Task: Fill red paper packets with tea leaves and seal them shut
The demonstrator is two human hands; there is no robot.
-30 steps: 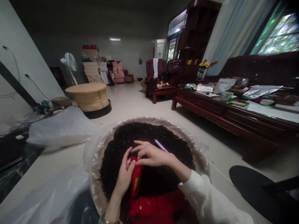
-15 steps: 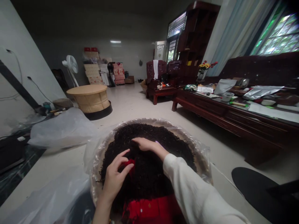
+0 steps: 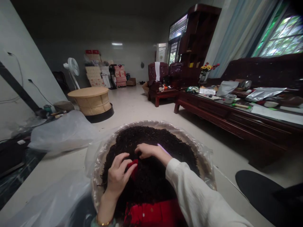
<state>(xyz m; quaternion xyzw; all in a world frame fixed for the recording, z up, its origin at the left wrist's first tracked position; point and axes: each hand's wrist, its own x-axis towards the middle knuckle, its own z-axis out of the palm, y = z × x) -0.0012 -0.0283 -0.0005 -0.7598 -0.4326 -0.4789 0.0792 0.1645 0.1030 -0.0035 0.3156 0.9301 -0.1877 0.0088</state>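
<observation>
Left hand (image 3: 118, 176) grips the red pouch (image 3: 133, 164), now lowered into the tea leaves (image 3: 151, 137); right hand (image 3: 147, 150) (curled round a purple stick (image 3: 162, 148)) rakes leaves toward it.

A long room with a pale glossy tiled floor (image 3: 134, 104) and a grey back wall (image 3: 137, 58), where a white strip light (image 3: 117, 44) glows. On the right, a long dark red wooden low table (image 3: 213, 110) runs below pale blue curtains (image 3: 227, 34) and a green-tinted patterned glass window (image 3: 284, 34). On the left stand a white pedestal fan (image 3: 72, 67) and a round bamboo drum (image 3: 91, 101).
</observation>
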